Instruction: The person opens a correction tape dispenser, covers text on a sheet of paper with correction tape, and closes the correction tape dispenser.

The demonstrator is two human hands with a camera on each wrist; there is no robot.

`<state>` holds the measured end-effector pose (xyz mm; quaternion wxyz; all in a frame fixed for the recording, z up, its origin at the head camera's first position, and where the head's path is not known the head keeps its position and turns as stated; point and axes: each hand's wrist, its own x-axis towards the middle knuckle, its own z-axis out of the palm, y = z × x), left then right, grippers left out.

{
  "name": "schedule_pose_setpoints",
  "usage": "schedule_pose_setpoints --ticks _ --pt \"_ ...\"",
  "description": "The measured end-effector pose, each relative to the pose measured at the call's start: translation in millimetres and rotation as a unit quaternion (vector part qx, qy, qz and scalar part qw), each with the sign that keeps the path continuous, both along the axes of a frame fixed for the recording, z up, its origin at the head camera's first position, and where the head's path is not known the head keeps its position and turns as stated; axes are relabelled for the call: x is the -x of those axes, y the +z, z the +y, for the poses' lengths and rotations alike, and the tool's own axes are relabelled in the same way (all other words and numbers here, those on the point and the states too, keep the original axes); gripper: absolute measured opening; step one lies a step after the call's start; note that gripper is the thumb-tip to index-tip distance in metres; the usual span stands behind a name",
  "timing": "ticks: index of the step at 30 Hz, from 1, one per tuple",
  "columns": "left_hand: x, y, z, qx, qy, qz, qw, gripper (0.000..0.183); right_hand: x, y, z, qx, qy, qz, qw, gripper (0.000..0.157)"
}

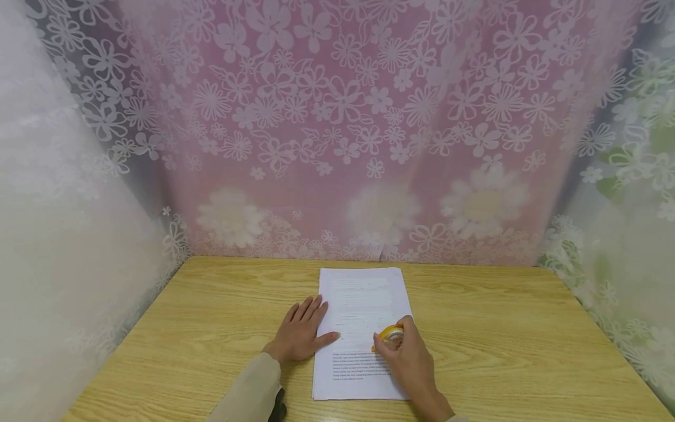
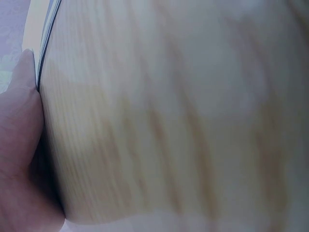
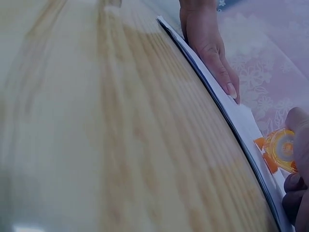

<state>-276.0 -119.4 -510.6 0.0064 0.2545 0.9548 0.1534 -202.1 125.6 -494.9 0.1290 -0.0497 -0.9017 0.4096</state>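
A stack of white paper (image 1: 364,293) lies on the wooden table. Printed lines (image 1: 355,366) show on its lower part, while whitish strips cover much of the area above. My right hand (image 1: 413,360) grips an orange correction tape (image 1: 392,334) between thumb and fingers, just above the printed lines at the right side of the sheet. In the right wrist view the correction tape (image 3: 280,149) has its tip down at the paper. My left hand (image 1: 299,335) rests with fingers spread on the paper's left edge, thumb on the sheet. The left wrist view shows only part of that hand (image 2: 19,130).
The wooden table top (image 1: 501,334) extends on both sides of the paper. A pink floral curtain (image 1: 369,146) hangs behind the table's back edge, with pale curtains (image 1: 68,205) at the sides. A dark item (image 1: 278,405) shows by the left sleeve.
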Motion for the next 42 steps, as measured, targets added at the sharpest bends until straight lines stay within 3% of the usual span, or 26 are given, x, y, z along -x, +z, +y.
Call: schedule_pose_setpoints --ticks 30,42 --pt "1.1 4.3 0 0.006 -0.002 -0.008 0.9999 0.084 3.5 3.7 14 0.007 0.004 -0.012 1.000 0.043" --pt "0.4 3.4 -1 0.008 0.000 -0.006 1.0000 0.084 3.5 2.5 15 -0.013 -0.003 -0.014 1.000 0.044"
